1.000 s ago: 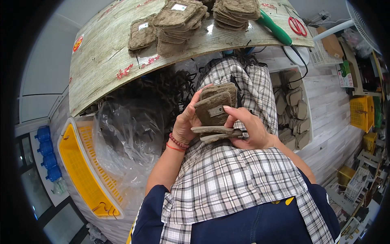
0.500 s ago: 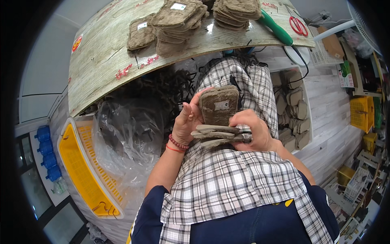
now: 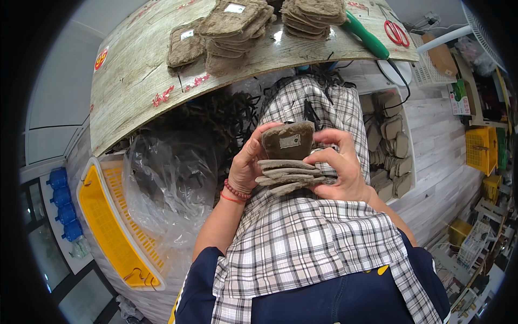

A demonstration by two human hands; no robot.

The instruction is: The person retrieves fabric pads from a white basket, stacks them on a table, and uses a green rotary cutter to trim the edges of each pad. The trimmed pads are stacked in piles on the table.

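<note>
I hold several brown fuzzy fabric pads over my lap. One labelled pad is tilted up so its face and small white label show. Below it, a loose stack of pads lies edge-on toward me. My left hand grips their left side, its fingers partly hidden behind the raised pad. At the right edges, my right hand pinches the stack between thumb and forefinger, with its other fingers raised beside the upright pad.
Ahead stands a table with pad stacks, a green corded tool and red-handled scissors. A yellow basket and clear plastic bag sit left. On the right, a white bin holds more pads.
The raised pad has tipped back and sits slightly lower. My right hand's fingers have lifted and spread beside it, and the stack's edges are closer together.
</note>
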